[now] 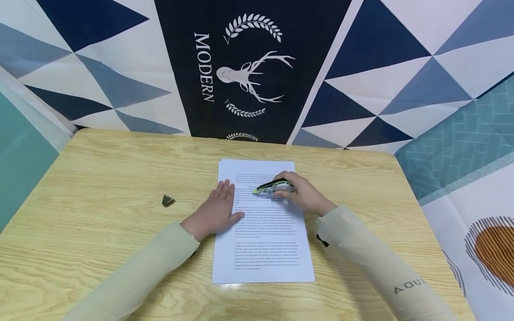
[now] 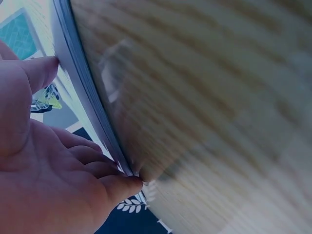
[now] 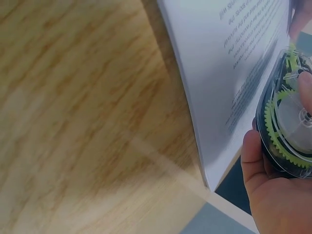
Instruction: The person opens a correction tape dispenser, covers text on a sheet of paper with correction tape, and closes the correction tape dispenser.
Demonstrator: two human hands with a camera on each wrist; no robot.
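Note:
A stack of printed paper lies on the wooden table, its sheet edges showing in the left wrist view. My left hand rests flat on the left margin, fingers straight and thumb spread over the text. In my right hand I grip a correction tape dispenser with a clear side and green gears. Its yellow-green tip points left, right at the lines of the upper paragraph. The right wrist view shows the dispenser between thumb and fingers, close over the page.
A small dark cap lies on the table left of the paper. Behind the table's far edge hangs a patterned cloth with a deer head and the word MODERN. Another patterned cloth hangs at the right.

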